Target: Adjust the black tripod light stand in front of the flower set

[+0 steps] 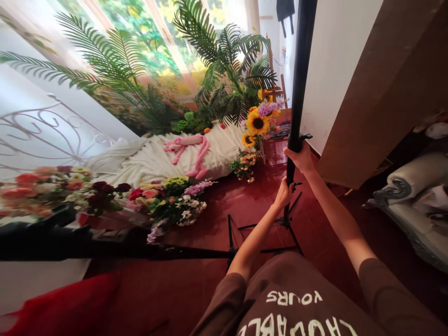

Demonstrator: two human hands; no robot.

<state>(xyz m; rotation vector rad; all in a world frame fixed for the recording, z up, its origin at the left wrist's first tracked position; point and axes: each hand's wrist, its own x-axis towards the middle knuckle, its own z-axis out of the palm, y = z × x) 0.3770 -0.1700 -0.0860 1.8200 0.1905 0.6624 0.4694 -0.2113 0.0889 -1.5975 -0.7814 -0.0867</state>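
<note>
A black light stand (303, 70) rises upright in front of me, its tripod legs spread on the floor. My right hand (301, 158) wraps round the pole just beneath a collar with a clamp knob (305, 136). Lower down, my left hand (284, 192) is closed round the same pole, beside a second knob (297, 185). The fingers of both hands are partly hidden behind the pole. The top of the stand lies outside the view.
Another black stand (122, 245) crosses the lower left. Flower bunches (175, 198) line a white-draped bed (140, 161) bearing a pink plush toy (196, 156). Sunflowers (258, 123) and palm fronds (231, 51) stand behind. Wrapped rolls (420, 175) lie at the right, near a brown panel (367, 102).
</note>
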